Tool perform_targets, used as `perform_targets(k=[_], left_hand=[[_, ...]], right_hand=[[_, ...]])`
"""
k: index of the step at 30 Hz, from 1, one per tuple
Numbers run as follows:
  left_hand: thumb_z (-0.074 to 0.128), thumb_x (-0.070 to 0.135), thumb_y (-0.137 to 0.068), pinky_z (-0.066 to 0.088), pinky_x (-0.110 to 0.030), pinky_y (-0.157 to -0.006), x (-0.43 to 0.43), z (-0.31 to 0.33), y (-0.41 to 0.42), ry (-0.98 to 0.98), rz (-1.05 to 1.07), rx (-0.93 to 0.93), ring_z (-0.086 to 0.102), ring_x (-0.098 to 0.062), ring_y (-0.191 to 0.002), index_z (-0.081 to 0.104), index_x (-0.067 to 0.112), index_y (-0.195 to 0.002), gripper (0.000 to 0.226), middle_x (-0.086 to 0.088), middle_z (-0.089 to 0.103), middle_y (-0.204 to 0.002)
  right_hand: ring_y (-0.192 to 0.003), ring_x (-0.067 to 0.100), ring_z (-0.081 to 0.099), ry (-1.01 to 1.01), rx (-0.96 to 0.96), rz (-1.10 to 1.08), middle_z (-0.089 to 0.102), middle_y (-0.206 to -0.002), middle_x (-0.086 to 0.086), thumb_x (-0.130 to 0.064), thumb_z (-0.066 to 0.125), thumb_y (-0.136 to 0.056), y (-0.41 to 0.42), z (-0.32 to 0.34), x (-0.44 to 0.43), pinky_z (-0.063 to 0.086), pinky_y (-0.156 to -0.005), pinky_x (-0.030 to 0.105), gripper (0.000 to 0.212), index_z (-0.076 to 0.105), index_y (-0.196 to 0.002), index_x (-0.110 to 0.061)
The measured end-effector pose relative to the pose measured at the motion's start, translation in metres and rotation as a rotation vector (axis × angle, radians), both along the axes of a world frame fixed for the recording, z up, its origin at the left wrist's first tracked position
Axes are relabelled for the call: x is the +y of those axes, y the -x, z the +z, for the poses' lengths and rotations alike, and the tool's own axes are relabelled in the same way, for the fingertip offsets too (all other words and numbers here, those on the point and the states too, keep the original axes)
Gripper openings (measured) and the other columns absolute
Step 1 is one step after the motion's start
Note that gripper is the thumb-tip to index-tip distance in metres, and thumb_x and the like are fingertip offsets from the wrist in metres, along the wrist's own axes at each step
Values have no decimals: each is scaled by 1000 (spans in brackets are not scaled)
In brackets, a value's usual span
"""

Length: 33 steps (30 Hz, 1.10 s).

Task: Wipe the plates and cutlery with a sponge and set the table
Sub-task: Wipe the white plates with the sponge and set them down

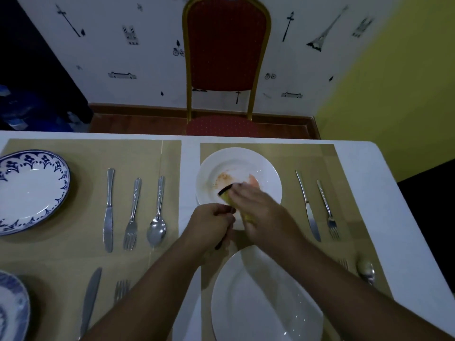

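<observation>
Your right grip (261,212) is clamped on the sponge (226,196) and presses it onto the near right part of the plate (216,161). Your left grip (211,222) is curled at the plate's near rim; I cannot tell whether it pinches the rim. An orange smear (222,179) lies just left of the sponge, so the wipe looks about half done. Sweep the sponge left across the smear, then round the well and out to the rim, with flat, even pressure. Hold the rim down so the plate does not slide or tip on the mat (283,156).

For room, the platter (258,303) sits just beside the plate's near edge, under your forearms, so lift your wrists clear of it. The knife (307,205) and fork (327,207) lie near on the right and the spoon (157,212) on the left, so confine your strokes to inside the rim. The far edge of the worktop (357,153) is near, just beyond the plate, so don't push the plate that way.
</observation>
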State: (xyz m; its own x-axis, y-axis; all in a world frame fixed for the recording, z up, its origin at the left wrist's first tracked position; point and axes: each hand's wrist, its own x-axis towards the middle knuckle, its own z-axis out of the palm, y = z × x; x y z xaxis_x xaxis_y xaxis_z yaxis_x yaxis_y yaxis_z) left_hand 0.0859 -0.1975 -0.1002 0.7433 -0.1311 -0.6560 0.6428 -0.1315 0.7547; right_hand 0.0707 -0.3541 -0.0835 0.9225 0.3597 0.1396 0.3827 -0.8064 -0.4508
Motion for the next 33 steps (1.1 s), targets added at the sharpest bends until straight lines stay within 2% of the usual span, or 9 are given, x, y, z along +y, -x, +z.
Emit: perform_targets(k=[3,8,14,18,21,25,27,30,33], left_hand=[[55,2,-94,40,-26,-47,4,5,5,-32,-28,-49,53,-21,-54,74,8,-85,21,-10,61,-64],[56,6,-100,46,-24,-52,15,7,15,8,51,-57,56,-14,-61,76,12,-101,21,-8,69,-78],[57,7,-100,42,-18,-46,22,11,28,24,85,5,54,-8,-51,77,14,-98,22,-2,68,-70],[57,8,-99,40,-22,-49,26,14,43,25,26,9,53,-15,-59,78,16,-90,25,-2,65,-68],[55,11,-100,34,-21,-43,28,18,43,21,16,17,51,-17,-59,77,16,-87,25,-2,62,-67],[57,27,-101,32,-19,-40,27,21,39,16,38,28,46,-13,-52,76,11,-90,27,0,61,-65],[61,28,-100,36,-23,-44,26,20,38,30,28,13,48,-15,-54,77,12,-93,23,-5,62,-69],[69,30,-94,55,-29,-65,22,20,34,28,-8,-6,68,-20,-80,80,22,-95,13,-5,75,-89],[68,34,-94,59,-31,-77,13,22,34,-34,-65,-85,67,-18,-93,80,28,-95,13,3,75,-98]], right_hand=[[-135,25,39,104,-24,103,52,-139,7,9,55,-70,0,-13,2,31,-112,34,65,54,-133,-7],[-130,21,46,112,4,79,54,-137,2,8,60,-76,-13,-12,8,29,-108,27,59,58,-131,-13],[-128,16,47,-37,213,-162,53,-139,-4,2,55,-81,-18,-4,12,40,-106,30,57,55,-133,-22],[-122,21,53,75,346,-216,56,-136,-3,-4,60,-80,-13,-5,-8,44,-102,36,54,57,-130,-22],[-122,19,52,140,364,-269,56,-135,-3,-14,61,-79,-3,-7,-19,43,-101,30,54,57,-132,-23],[-112,14,56,-39,326,-440,61,-127,-3,-3,53,-77,7,-3,-23,44,-93,22,56,60,-127,-24],[-104,10,56,-147,309,-493,63,-120,-7,0,52,-80,13,7,-19,42,-85,17,54,61,-126,-27],[-109,6,52,-257,294,-536,57,-120,-14,2,54,-85,25,19,-16,39,-90,14,53,58,-131,-23],[-108,4,54,-342,299,-572,58,-119,-15,2,52,-87,40,24,-22,41,-89,12,52,58,-131,-26]])
